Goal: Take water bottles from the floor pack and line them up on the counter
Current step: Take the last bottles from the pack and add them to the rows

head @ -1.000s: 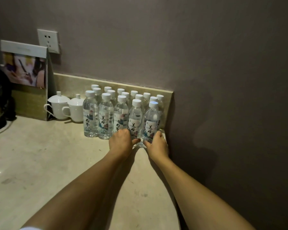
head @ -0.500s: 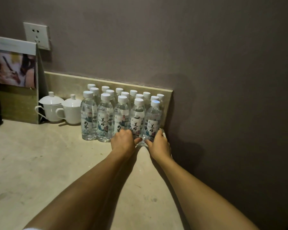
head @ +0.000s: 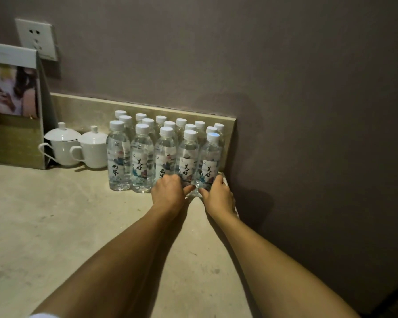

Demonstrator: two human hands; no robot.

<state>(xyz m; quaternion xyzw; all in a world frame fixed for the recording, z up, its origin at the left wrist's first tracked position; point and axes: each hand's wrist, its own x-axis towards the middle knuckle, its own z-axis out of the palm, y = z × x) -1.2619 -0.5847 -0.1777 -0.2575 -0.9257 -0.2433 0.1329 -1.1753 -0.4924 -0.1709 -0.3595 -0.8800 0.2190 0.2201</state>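
Observation:
Several clear water bottles with white caps stand in three rows on the beige counter (head: 55, 226), against the low backsplash. The front row has several bottles. My left hand (head: 168, 193) grips the base of the fourth front-row bottle (head: 189, 154), with its thumb on the bottle's right side. My right hand (head: 218, 196) grips the base of the rightmost front-row bottle (head: 209, 159), which stands at the counter's right edge. Both bottles are upright on the counter. The floor pack is out of view.
Two white lidded cups (head: 62, 145) (head: 93, 149) stand left of the bottles. A standing card with a picture (head: 12, 92) leans at the far left, below a wall socket (head: 36, 39). The dark wall (head: 308, 134) closes off the counter's right edge.
Both hands stay at the bases of the two right front bottles. Only the view has shifted a little.

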